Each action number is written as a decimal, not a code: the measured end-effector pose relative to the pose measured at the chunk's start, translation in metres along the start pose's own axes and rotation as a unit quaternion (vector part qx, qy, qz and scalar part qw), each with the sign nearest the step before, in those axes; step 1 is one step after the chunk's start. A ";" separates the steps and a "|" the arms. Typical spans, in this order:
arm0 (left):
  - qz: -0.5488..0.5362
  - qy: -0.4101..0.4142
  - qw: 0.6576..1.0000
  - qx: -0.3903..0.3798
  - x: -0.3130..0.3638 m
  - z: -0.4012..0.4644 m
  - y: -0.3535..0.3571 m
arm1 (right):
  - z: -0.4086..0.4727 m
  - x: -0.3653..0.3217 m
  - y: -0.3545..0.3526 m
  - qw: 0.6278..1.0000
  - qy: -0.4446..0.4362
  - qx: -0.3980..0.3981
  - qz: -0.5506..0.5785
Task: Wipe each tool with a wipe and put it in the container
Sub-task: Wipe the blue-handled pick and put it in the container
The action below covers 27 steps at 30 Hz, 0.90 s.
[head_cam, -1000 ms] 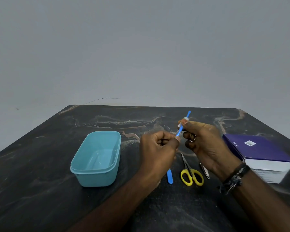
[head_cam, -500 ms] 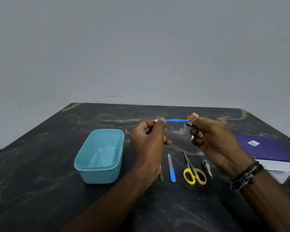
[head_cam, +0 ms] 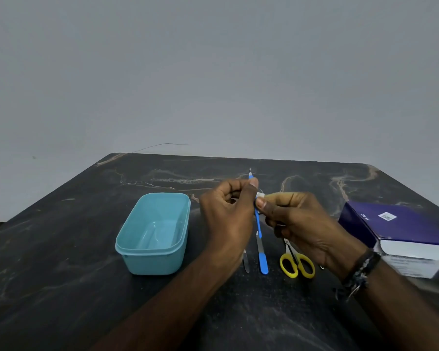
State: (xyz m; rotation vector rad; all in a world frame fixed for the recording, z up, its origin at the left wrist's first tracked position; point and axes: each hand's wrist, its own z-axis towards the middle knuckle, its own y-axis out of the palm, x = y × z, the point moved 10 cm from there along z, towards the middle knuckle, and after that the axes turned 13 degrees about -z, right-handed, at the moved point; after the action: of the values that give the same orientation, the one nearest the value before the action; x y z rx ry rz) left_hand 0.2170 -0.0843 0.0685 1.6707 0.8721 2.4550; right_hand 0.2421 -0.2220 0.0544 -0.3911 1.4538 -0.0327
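Just right of the container [head_cam: 153, 234], the left hand [head_cam: 228, 214] pinches the thin blue stick [head_cam: 257, 222] near its top while the right hand [head_cam: 299, 224] pinches the wipe [head_cam: 260, 196] around its middle (light, stiff, probably slippery, best held by the shaft).

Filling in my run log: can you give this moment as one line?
step: wiping | left hand: holds blue tool | right hand: pinches wipe on it | container: empty

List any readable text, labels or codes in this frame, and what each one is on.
Nothing can be read for certain.
Purple box, top face: small white sticker with a dark code-like patch, too small to read.
Purple box, top face: short pale mark near the left edge, too blurred to read.
Purple box, white front side: faint grey print, blurred.
Teal container, scissors and the other tools: no text visible.
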 end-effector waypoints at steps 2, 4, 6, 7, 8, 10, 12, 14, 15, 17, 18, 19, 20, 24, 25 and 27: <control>-0.001 -0.001 1.000 -0.001 0.001 0.000 0.001 | 0.000 -0.004 0.000 1.000 -0.012 -0.006 -0.009; -0.012 0.001 1.000 0.013 0.004 0.002 -0.003 | -0.003 -0.006 0.003 0.999 -0.009 -0.034 -0.037; -0.019 0.006 0.999 0.025 0.007 0.005 -0.006 | -0.006 -0.005 0.008 0.995 0.003 -0.068 -0.071; -0.021 0.009 0.999 0.025 0.008 0.005 -0.007 | -0.008 -0.005 0.009 0.994 0.005 -0.078 -0.081; -0.021 0.008 0.999 0.023 0.008 0.005 -0.006 | -0.009 -0.005 0.009 0.993 0.003 -0.082 -0.088; -0.019 -0.002 1.000 0.010 0.006 0.003 -0.003 | -0.008 -0.009 0.006 0.993 -0.012 -0.069 -0.091; -0.009 -0.011 1.000 -0.013 0.003 0.001 0.002 | -0.006 -0.012 -0.001 0.996 -0.029 -0.035 -0.073; 0.003 -0.011 0.999 -0.032 0.003 0.000 0.006 | -0.004 -0.014 -0.007 0.998 -0.039 -0.002 -0.052; 0.006 -0.009 0.999 -0.036 0.004 -0.001 0.006 | -0.003 -0.015 -0.009 0.998 -0.042 0.006 -0.048; 0.010 -0.007 0.999 -0.035 0.004 0.000 0.006 | -0.004 -0.014 -0.008 0.998 -0.040 -0.001 -0.055; 0.011 -0.006 0.999 -0.030 0.005 0.000 0.004 | -0.005 -0.013 -0.006 0.997 -0.034 -0.015 -0.067; 0.011 -0.004 1.000 -0.023 0.005 0.000 0.002 | -0.006 -0.012 -0.003 0.996 -0.025 -0.033 -0.085; 0.009 -0.003 1.000 -0.014 0.006 0.001 0.000 | -0.007 -0.010 0.000 0.993 -0.016 -0.054 -0.105; 0.007 0.001 1.000 -0.005 0.009 0.004 -0.001 | -0.013 -0.007 0.008 0.985 -0.006 -0.099 -0.139; 0.006 0.001 1.000 -0.007 0.009 0.004 -0.001 | -0.012 -0.008 0.008 0.986 -0.011 -0.091 -0.138; 0.007 -0.002 1.000 -0.014 0.007 0.003 0.001 | -0.010 -0.012 0.003 0.990 -0.025 -0.062 -0.122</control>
State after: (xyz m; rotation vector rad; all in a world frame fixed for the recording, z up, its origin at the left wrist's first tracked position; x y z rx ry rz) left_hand 0.2164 -0.0812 0.0756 1.6783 0.8249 2.4600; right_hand 0.2300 -0.2180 0.0647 -0.6652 1.3557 -0.1287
